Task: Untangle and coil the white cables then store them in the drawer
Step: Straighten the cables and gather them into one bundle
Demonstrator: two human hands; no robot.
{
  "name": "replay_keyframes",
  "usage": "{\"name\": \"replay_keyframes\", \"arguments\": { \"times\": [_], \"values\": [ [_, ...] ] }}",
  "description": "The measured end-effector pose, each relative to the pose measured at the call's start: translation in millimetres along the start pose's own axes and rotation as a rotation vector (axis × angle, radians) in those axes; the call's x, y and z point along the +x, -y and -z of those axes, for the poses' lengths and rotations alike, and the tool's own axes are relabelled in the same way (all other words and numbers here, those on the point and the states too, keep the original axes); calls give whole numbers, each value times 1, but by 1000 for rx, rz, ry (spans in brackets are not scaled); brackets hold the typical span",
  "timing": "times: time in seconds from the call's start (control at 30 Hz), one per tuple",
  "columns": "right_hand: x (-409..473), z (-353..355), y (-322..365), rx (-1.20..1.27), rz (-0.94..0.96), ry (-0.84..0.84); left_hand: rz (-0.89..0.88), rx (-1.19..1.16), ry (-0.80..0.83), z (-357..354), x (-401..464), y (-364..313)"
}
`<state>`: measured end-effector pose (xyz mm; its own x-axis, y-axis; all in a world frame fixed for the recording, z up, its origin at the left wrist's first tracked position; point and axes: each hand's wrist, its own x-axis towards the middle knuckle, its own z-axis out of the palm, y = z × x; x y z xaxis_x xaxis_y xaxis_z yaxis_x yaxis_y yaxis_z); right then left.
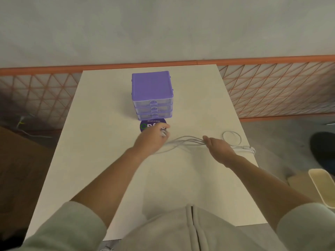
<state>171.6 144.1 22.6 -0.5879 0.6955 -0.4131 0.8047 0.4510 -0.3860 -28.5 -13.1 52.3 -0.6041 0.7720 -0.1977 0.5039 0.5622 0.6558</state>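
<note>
The white cables [186, 142] stretch across the table [108, 160] between both hands. The left hand [152, 140] pinches their plug ends in curled fingers; the right hand [217, 147] grips the strands. The purple drawer unit [152, 95] stands beyond, all drawers closed.

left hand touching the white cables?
Touching. Head view: the left hand grips the connector ends of the white cables, whose strands run across to the right hand.

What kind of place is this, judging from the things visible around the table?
Probably an indoor workroom or recording space, not a home. A plain white table stands against an orange lattice barrier below a bare wall, and holds little beyond a purple drawer unit and white cables.
</note>
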Motion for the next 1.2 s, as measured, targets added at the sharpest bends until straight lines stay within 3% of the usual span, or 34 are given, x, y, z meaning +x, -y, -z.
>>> {"name": "replay_keyframes", "arguments": {
  "times": [0.17, 0.27, 0.4, 0.6, 0.9, 1.2],
  "values": [
    [-9, 7, -3, 168, 72, 83, -213, 359, 267, -57, -1, -42],
    [-12, 12, -8, 226, 113, 115, -254, 443, 303, -73, -1, -52],
    [-7, 11, -21, 236, 140, 167, -277, 478, 259, -87, 2, -58],
    [3, 11, -44, -47, 323, 105, -216, 493, 221, -94, -1, -62],
    [16, 50, -125, -102, 110, 78, -106, 520, 111, -94, 4, -73],
    [31, 61, -155, -501, 41, 24, -36, 523, 101, -82, 2, -79]
  ]
}}
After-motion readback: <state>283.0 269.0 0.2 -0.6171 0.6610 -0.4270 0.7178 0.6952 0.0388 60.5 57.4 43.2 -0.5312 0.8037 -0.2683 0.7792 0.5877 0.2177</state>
